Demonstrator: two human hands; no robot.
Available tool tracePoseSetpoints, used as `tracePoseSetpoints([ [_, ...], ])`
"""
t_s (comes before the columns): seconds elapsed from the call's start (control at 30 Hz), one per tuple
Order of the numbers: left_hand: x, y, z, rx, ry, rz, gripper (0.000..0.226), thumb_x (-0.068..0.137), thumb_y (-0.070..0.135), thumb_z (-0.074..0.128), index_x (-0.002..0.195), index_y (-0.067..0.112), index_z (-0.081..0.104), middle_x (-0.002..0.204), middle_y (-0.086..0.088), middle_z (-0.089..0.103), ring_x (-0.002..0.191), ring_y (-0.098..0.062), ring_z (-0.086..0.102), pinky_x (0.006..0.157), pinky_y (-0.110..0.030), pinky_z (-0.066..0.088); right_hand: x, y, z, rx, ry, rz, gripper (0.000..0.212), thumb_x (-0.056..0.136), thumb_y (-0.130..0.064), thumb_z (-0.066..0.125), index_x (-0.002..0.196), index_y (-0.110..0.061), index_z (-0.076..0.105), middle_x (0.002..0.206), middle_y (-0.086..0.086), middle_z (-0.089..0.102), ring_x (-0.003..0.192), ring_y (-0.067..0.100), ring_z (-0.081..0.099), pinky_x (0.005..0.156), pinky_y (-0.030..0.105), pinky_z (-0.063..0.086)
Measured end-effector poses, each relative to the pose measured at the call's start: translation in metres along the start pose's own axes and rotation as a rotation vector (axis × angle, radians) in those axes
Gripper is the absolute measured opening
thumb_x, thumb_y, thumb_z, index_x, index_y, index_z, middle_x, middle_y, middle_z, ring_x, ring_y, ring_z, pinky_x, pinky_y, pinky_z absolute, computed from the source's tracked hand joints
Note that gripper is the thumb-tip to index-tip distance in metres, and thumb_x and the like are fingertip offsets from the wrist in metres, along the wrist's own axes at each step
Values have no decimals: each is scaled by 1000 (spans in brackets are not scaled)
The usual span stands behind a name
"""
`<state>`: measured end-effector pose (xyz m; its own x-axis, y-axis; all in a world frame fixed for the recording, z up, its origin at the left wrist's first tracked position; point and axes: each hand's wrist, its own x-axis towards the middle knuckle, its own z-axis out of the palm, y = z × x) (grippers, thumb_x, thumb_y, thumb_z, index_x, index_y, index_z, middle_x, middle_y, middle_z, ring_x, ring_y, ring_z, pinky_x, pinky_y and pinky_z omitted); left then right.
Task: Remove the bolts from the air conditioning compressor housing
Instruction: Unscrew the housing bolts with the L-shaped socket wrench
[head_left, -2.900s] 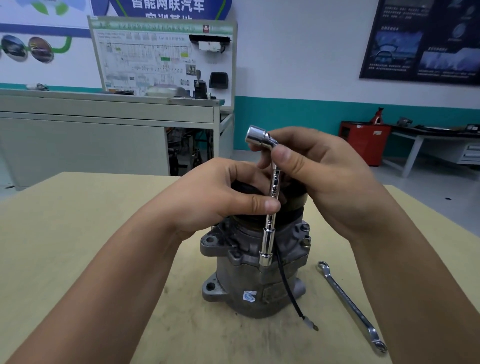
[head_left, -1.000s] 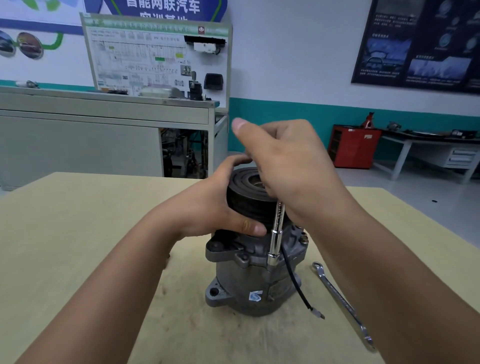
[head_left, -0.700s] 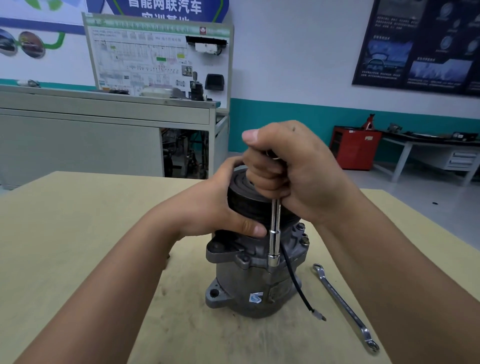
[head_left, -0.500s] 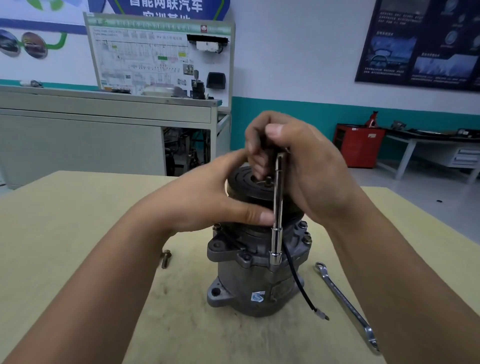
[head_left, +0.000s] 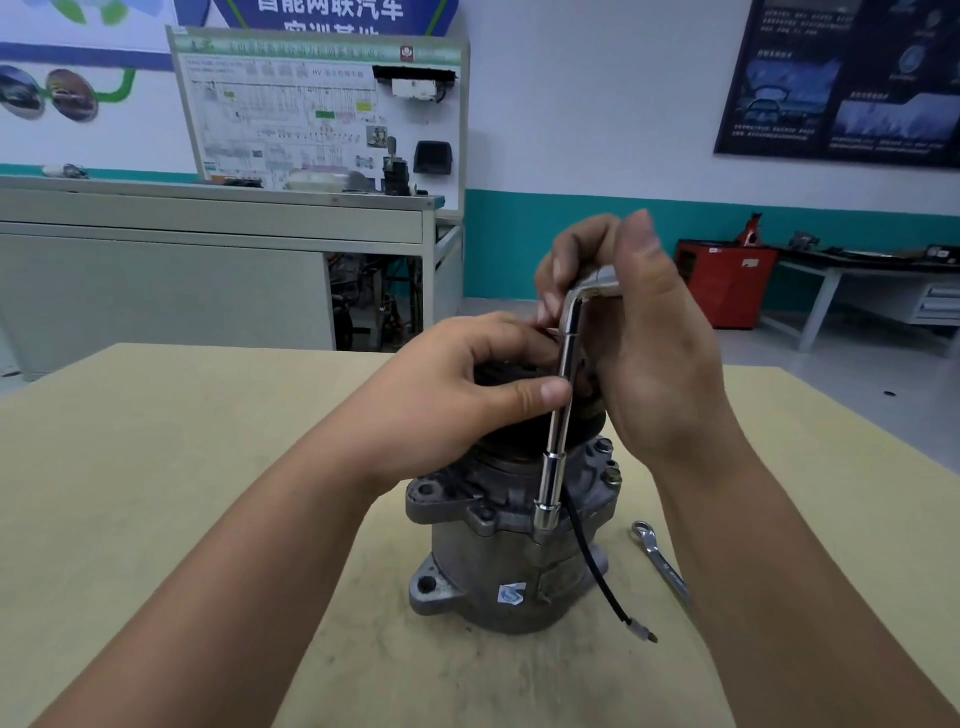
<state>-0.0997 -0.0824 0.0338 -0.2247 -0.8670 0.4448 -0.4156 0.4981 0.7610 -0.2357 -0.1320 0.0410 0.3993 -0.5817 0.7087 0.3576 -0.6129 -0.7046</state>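
The grey air conditioning compressor (head_left: 498, 561) stands upright on the wooden table (head_left: 156, 467), its black pulley on top. A chrome L-shaped socket wrench (head_left: 558, 431) stands vertically, its socket end seated on a bolt at the housing flange. My left hand (head_left: 467, 395) grips the black pulley, thumb against the wrench shaft. My right hand (head_left: 639, 332) holds the wrench's bent upper end. Another bolt (head_left: 613, 475) sticks up at the flange's right side.
A combination spanner (head_left: 662, 564) lies on the table right of the compressor. A black wire (head_left: 602, 577) hangs from the housing onto the table. Behind the table are a grey workbench (head_left: 218, 249) with a display board and a red cabinet (head_left: 727, 286).
My right hand has swung the wrench's bent handle round on top, turning it; the socket stays on the same bolt. My left hand keeps hold of the pulley.
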Motion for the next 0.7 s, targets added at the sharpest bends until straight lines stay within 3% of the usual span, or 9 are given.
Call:
tracePoseSetpoints([
  [0.13, 1, 1, 2, 32, 20, -16, 29, 70, 41, 69, 91, 21, 72, 98, 5, 68, 97, -12, 65, 96, -41, 48, 1, 0, -10, 195, -17, -30, 56, 57, -60, 73, 76, -11, 53, 67, 1, 54, 63, 16, 51, 60, 28, 43],
  [0.27, 0, -1, 1, 8, -8, -35, 9, 68, 39, 72, 70, 31, 68, 91, 7, 69, 98, -13, 65, 94, -41, 50, 0, -1, -9, 208, 21, -33, 34, 64, -40, 70, 77, -12, 56, 63, -3, 63, 61, 10, 61, 58, 21, 49],
  [0.33, 1, -3, 0, -14, -19, -45, 15, 67, 38, 72, 76, 26, 69, 105, 0, 70, 109, -14, 62, 96, -40, 48, 0, -2, -6, 238, 46, -4, 33, 65, -36, 65, 84, -11, 55, 61, -3, 66, 60, 8, 64, 56, 20, 51],
  [0.4, 1, -6, -2, -59, -41, -48, 23, 69, 36, 74, 85, 20, 72, 106, -1, 70, 107, -15, 64, 96, -37, 50, 0, -4, -5, 264, 52, 29, 37, 66, -34, 63, 92, -9, 52, 61, -1, 67, 58, 8, 65, 55, 21, 52],
  [0.53, 1, -4, -3, -116, -107, 11, 24, 76, 31, 66, 96, 21, 74, 106, 11, 69, 105, 0, 61, 89, -12, 46, 1, -5, -5, 268, 30, 73, 26, 84, -28, 56, 103, -11, 49, 62, 0, 67, 56, 9, 63, 53, 18, 50],
  [0.6, 2, -3, -2, -118, -97, 22, 17, 77, 31, 67, 91, 25, 74, 101, 13, 69, 102, -1, 63, 88, -12, 46, 2, -5, -5, 271, 23, 86, 26, 85, -27, 54, 105, -11, 49, 65, 0, 67, 60, 9, 62, 56, 20, 50],
  [0.7, 3, -5, 0, -107, -63, 33, 12, 74, 32, 70, 84, 27, 74, 101, 9, 70, 101, -7, 64, 92, -20, 48, 3, -5, -4, 266, 58, 87, 40, 71, -28, 69, 102, -11, 52, 78, -3, 64, 73, 8, 61, 66, 23, 52],
])
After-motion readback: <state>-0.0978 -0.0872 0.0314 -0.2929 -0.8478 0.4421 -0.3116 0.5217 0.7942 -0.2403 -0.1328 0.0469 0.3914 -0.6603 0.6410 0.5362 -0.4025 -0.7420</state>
